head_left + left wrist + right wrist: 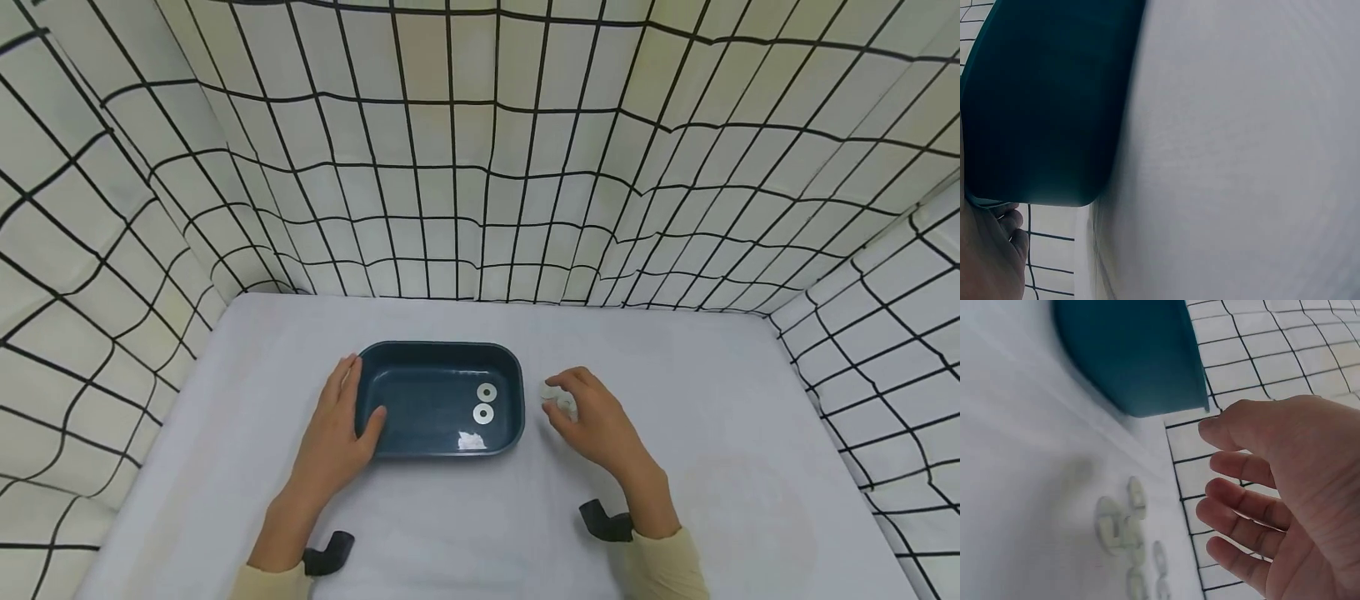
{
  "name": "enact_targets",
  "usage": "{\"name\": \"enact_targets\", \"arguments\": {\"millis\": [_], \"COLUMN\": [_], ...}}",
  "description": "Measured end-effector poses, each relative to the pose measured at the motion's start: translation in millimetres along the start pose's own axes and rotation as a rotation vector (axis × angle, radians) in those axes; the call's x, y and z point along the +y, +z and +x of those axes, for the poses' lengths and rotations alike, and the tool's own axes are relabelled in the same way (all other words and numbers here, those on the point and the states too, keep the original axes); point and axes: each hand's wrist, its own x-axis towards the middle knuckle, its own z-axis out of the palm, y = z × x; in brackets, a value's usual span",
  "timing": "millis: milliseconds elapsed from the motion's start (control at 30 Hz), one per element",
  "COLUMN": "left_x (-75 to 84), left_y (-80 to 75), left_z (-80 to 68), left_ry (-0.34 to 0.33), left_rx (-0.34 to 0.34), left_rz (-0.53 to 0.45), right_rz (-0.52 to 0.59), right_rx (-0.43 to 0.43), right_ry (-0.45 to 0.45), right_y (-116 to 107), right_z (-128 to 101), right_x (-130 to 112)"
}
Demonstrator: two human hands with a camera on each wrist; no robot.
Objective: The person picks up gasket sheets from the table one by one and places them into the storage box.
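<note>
A dark teal tray [442,354] lies on the white table, with two flat metal washers [485,402] inside at its right end. My left hand [358,398] holds the tray's left wall, thumb hooked inside and fingers along the outside. In the left wrist view the tray wall [1041,106] fills the upper left, with the left hand [988,250] below it. My right hand [570,404] hovers just right of the tray over a small pile of washers [553,393]. In the right wrist view the right hand [1272,506] has loosely bent fingers holding nothing, above the washers [1124,532].
White cloth with a black grid [480,167] walls the table [750,467] at the back and both sides. Black wrist straps [603,521] show near the front edge. The tray's corner [1135,356] is close to the washer pile.
</note>
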Motion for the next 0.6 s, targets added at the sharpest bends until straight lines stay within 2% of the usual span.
{"name": "enact_targets", "arguments": {"millis": [333,600], "left_x": [-4.8,-1.1], "left_y": [-7.6,-5.2], "left_z": [0.9,0.7], "left_ry": [0.019,0.038], "left_rx": [0.032,0.038], "left_rz": [0.004,-0.009], "right_rz": [-0.019,-0.092], "right_rx": [-0.008,-0.141], "right_ry": [0.025,0.069], "right_y": [10,17], "right_z": [-3,-5], "right_x": [9,17]}}
